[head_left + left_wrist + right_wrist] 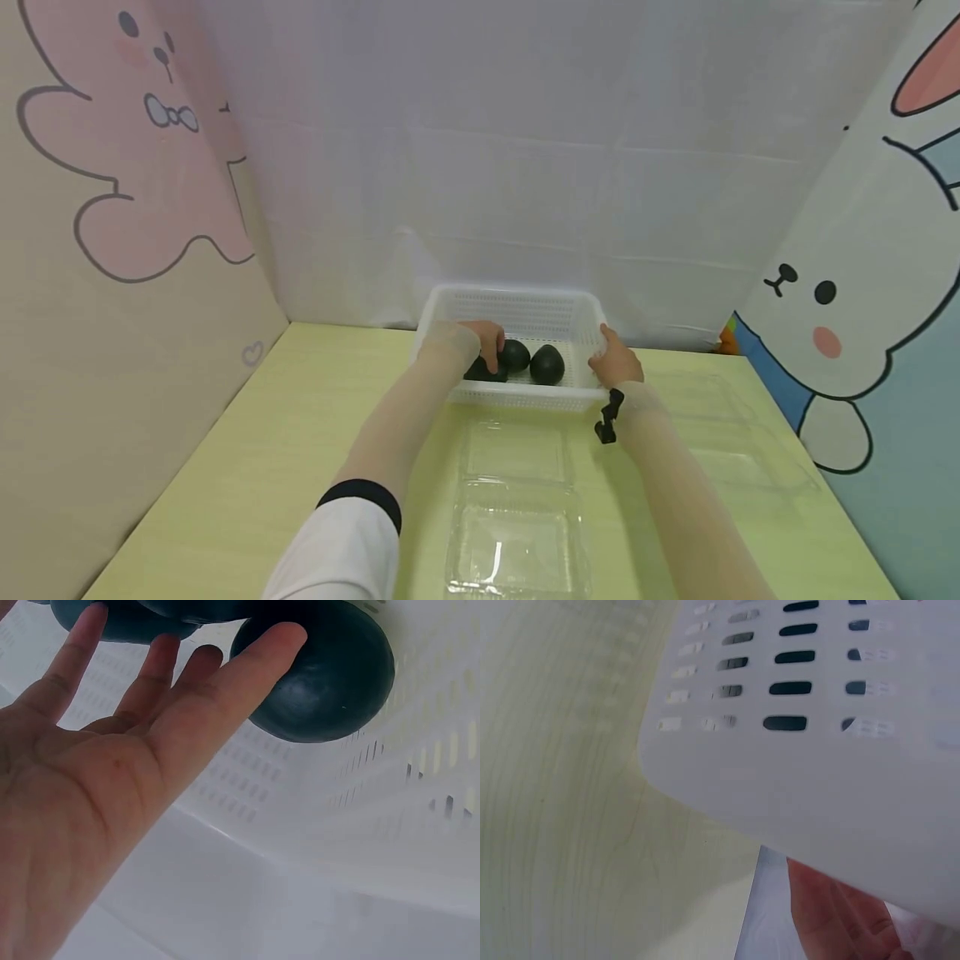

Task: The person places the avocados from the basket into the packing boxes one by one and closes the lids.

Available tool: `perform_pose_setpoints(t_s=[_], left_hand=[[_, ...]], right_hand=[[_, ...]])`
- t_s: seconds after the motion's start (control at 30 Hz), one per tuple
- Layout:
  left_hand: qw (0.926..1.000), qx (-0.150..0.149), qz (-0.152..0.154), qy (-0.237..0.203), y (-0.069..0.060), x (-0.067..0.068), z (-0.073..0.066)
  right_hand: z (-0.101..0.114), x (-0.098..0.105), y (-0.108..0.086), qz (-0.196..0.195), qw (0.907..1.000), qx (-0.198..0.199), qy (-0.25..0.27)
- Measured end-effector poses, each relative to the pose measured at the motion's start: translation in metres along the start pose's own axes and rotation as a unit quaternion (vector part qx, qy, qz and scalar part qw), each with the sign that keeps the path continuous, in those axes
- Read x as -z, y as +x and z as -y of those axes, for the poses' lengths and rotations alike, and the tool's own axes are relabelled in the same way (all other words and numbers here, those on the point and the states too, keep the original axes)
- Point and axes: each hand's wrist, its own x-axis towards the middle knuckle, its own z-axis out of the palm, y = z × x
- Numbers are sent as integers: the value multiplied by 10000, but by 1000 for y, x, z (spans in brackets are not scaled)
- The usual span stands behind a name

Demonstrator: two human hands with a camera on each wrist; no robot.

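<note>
A white perforated basket [517, 398] [727, 780] stands at the table's back, holding several dark green, avocado-like fruits [547, 365] [322, 682]. The left hand [489, 342] [112, 772] reaches into its left part; in the left wrist view the fingers are spread and loosely bent at the fruits, not closed round one. One fruit lies under that hand, partly hidden in the head view. At the basket's right end, the right hand [618, 358] [840, 915] grips the rim; the basket wall hides part of its fingers in the right wrist view.
In front of the basket lies an opened clear plastic container [517, 533], its two halves one behind the other on the pale yellow table [300, 433]. More clear plastic [735, 467] lies at the right. A white sheet [510, 183] hangs behind the basket; cartoon-printed sheets flank the table.
</note>
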Motion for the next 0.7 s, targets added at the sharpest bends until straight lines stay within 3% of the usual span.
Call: perform_pose_setpoints(t_s=[0.13,0.27,0.4,0.5,0.7], left_hand=[[9999,22,66,-128,-8,0,1],[9990,225,95,-381,-27,6,-3],[9970,566,260,-456,-8,2,-1],[9968,571,471,-298,13,-4,1],[9952,509,778,297,22,-10,-3]], right_hand=[[4,0,-5,18,9999,30,-99],[7,2,-7,4,10000,4,-98],[4,1,-4,1,10000,-33,-48],[2,-1,-3,38,10000,-55,5],[4,-4,-4,95,9999,-92,78]])
